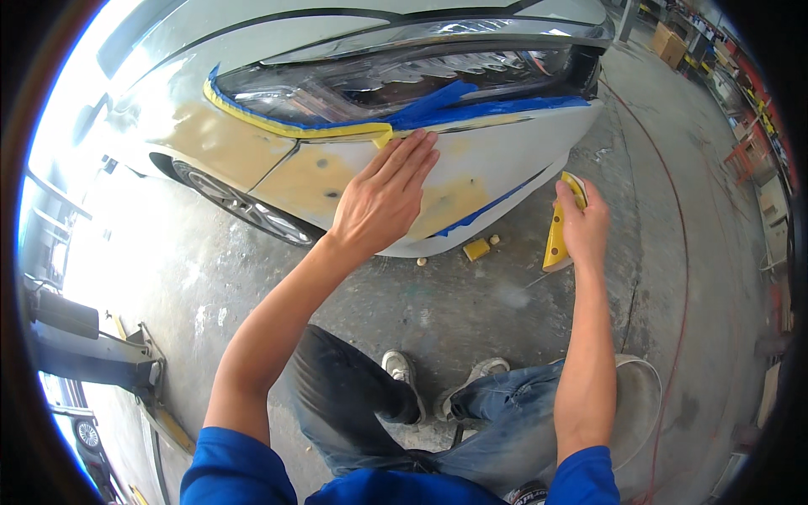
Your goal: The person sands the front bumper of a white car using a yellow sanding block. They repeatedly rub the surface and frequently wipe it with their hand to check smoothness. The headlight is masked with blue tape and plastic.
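My left hand (383, 198) lies flat on the car's bumper (509, 143), fingers stretched out and close together, just below the headlight (353, 88). Blue masking tape (513, 108) and yellow masking tape (295, 129) run along the headlight's lower edge; a loose yellow end hangs by my fingertips. Around my palm the grey surface has tan, sanded-looking patches (454, 198). Off to the right, clear of the car, my right hand (587, 223) grips a long yellow sanding block (555, 240) with round holes. More blue tape (488, 208) lines a lower bumper edge.
A yellow block (476, 250) and small pale lumps lie on the concrete floor under the bumper. A red hose (686, 278) crosses the floor at right. A round pale bucket (640, 404) stands beside my leg. Lift equipment (101, 358) is at left; a cardboard box (667, 44) sits far right.
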The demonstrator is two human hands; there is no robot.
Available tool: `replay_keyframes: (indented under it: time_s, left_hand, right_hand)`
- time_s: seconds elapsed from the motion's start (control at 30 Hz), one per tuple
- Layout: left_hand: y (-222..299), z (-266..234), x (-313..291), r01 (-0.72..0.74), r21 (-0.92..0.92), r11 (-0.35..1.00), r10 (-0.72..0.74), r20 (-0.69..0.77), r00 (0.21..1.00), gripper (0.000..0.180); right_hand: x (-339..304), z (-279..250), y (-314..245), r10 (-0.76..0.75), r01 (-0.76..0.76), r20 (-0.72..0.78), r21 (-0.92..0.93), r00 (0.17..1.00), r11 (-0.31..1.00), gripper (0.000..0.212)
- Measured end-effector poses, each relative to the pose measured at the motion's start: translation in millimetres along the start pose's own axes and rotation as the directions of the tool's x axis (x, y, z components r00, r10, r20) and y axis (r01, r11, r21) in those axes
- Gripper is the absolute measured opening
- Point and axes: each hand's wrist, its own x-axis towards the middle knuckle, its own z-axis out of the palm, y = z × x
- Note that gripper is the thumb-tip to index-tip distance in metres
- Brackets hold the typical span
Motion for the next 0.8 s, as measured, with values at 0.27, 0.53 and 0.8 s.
replay_keyframes:
  time_s: [0.27, 0.53, 0.8]
  left_hand:
    - [3, -3, -6, 0.033, 0.013, 0.999, -0.033, 0.018, 0.999, 0.061]
    - [-5, -15, -21, 0.044, 0.041, 0.998, -0.046, 0.061, 0.997, 0.064]
    - [-3, -17, -43, 0.161, 0.025, 0.987, -0.162, 0.056, 0.985, 0.065]
  right_hand:
    - [-2, 25, -14, 0.003, -0.017, 0.147, 0.095, 0.989, 0.995, 0.041]
    - [-12, 74, -40, -0.107, 0.044, 0.222, 0.272, 0.969, 0.961, 0.041]
    - [-10, 89, -51, -0.151, 0.078, 0.218, 0.308, 0.964, 0.948, 0.036]
